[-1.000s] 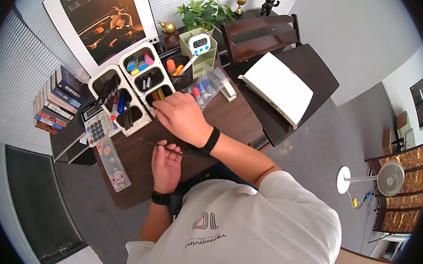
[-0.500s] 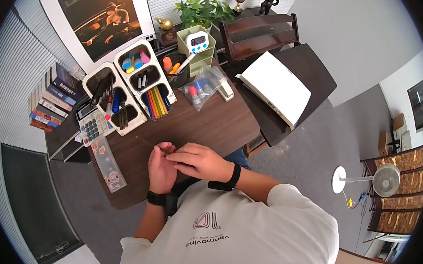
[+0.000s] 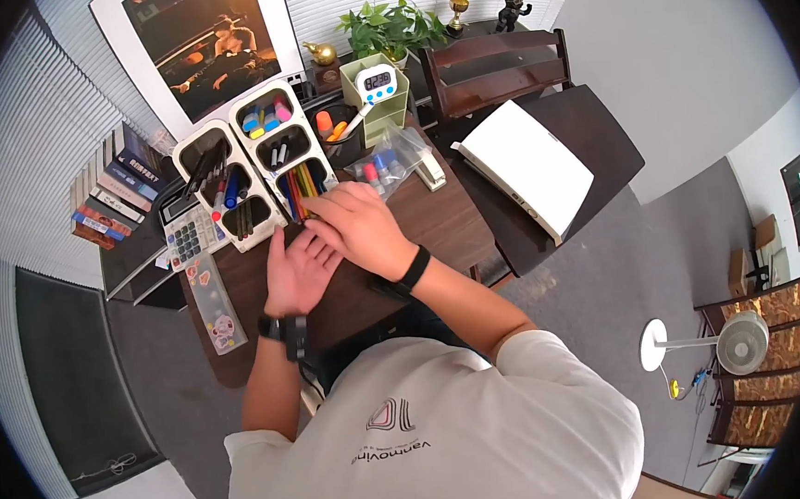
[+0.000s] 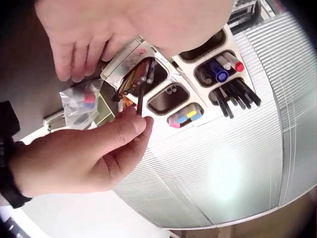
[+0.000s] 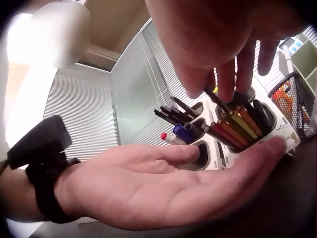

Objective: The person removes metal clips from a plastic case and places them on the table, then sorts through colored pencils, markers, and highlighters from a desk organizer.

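Note:
My right hand (image 3: 361,229) pinches a dark pencil (image 4: 140,101) between thumb and fingers, over the front compartment of the white pen organizer (image 4: 171,111). Colored pencils (image 5: 235,126) stand upright in that compartment, and the held pencil's end overlaps them in the left wrist view. My left hand (image 3: 300,273) lies palm up just in front of the organizer, fingers extended. Nothing shows on its palm in the right wrist view. In the head view the right hand partly covers the colored pencils.
A second white organizer (image 3: 216,137) with pens and markers stands alongside. Left are a calculator (image 3: 193,238) and a clear stickered case (image 3: 216,309). To the right lie a plastic bag of markers (image 3: 389,162) and a stapler (image 3: 431,170); behind is a mesh cup (image 3: 345,147).
My right hand came back to the left hand, then moved forward to the colored-pencil compartment. The left hand, which held a dark pencil earlier, has shifted forward and now shows an empty palm.

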`<state>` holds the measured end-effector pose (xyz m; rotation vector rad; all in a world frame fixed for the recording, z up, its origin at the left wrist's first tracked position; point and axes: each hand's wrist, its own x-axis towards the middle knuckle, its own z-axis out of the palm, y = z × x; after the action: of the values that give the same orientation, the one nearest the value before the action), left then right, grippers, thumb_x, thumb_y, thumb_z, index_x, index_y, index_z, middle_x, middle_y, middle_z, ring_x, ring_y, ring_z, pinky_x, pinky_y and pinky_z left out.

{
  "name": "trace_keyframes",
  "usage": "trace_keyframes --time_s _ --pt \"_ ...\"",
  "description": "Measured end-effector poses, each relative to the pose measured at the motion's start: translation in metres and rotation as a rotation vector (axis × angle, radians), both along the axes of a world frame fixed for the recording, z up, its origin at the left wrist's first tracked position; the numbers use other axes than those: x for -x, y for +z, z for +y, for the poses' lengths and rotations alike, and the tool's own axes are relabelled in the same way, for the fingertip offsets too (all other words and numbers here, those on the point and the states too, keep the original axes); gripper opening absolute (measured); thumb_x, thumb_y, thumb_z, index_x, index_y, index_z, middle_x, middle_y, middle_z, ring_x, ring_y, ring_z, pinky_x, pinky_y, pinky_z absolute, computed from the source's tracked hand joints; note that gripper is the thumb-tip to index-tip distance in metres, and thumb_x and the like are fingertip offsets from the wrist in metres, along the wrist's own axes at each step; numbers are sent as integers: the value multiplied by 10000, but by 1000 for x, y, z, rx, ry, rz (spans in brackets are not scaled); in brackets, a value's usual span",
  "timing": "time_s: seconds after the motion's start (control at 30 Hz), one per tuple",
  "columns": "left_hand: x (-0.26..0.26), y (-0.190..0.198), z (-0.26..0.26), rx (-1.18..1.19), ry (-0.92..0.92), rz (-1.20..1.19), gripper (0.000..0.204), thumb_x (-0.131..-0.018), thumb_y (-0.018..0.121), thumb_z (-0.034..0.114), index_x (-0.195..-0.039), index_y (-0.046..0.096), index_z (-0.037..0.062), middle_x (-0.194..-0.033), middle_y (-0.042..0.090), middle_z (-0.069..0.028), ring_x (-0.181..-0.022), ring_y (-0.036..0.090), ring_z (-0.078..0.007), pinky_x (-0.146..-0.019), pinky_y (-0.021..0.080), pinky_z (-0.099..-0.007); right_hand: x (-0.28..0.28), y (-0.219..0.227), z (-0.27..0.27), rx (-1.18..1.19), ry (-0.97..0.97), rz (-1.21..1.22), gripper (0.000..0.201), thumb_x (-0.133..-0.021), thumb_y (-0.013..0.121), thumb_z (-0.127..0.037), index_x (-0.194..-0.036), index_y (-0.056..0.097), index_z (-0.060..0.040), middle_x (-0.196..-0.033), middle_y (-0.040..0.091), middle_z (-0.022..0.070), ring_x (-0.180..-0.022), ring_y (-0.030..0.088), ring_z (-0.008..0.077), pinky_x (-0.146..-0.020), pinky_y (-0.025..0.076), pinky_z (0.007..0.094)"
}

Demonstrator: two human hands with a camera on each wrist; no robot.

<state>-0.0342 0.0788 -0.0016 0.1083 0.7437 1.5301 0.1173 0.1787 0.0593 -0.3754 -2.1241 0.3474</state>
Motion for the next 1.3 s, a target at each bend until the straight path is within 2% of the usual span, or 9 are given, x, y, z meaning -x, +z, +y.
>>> trace_keyframes --time_s 0.07,0.47,0.63,0.83,0.9,0.93,1.0,1.13,1.3 --pt "20 -26 21 -434 -215 -531 809 -1093 318 658 -1512 467 -18 -1485 556 -183 -1408 514 -335 -1222 377 -478 10 2 -1 50 20 54 330 -898 779 -176 -1200 724 -57 -1031 712 98 -1028 645 304 -939 494 450" --pt "-1 11 72 -203 -130 -508 511 -1086 575 480 -1300 606 17 -996 647 -28 -863 638 -148 -868 526 -334 -57 -32 -17 360 -83 202 221 -925 736 -25 -1146 739 -33 -1137 730 133 -1088 670 334 -970 524 408" --pt "-12 13 62 -210 -131 -594 298 -1114 572 383 -1068 604 91 -799 544 34 -670 518 -111 -691 466 -293 -70 -56 -25 715 -7 219 196 -1018 687 -69 -1197 738 -9 -1107 740 122 -1004 708 165 -881 563 308" --pt "-51 36 -28 33 -264 -10 201 -1118 572 323 -1051 580 134 -747 526 38 -607 494 -90 -603 444 -273 -68 -57 -26 1158 238 150 347 -1024 724 -182 -1311 678 7 -1145 742 115 -1032 709 172 -898 567 317" --pt "-51 29 -39 113 -477 914 196 -1061 643 224 -1163 597 63 -782 630 -28 -632 611 -199 -619 511 -369 -58 -36 -38 1241 294 170 413 -1024 728 -197 -1368 631 10 -1130 738 119 -1026 708 178 -901 569 321" --pt "-53 23 -40 120 -483 915 196 -1061 643 224 -1163 597 63 -782 630 -28 -632 611 -199 -619 511 -369 -50 -28 -42 1309 355 180 483 -1024 733 -211 -1424 584 14 -1115 733 123 -1020 707 184 -905 571 325" --pt "-61 14 -37 -203 -80 1687 309 -993 698 166 -1236 581 15 -785 675 -105 -688 676 -358 -678 561 -435 -30 -32 -42 1364 419 271 491 -1031 724 -202 -1431 538 14 -1084 721 122 -1011 706 190 -910 575 330" --pt "-56 11 -26 -323 105 1697 357 -934 724 79 -1248 576 -7 -1121 668 -171 -879 685 -359 -740 567 -403 -18 -18 -42 1375 593 515 247 -1035 708 -137 -1228 610 -17 -993 685 42 -971 677 124 -869 561 310" --pt "-41 -14 -35 -134 24 1464 451 -919 639 -49 -1360 555 -10 -1305 576 -148 -958 652 -221 -791 540 -304 -17 -64 -15 802 252 56 321 -940 814 -236 -1133 699 -7 -777 661 117 -642 596 185 -646 520 315"
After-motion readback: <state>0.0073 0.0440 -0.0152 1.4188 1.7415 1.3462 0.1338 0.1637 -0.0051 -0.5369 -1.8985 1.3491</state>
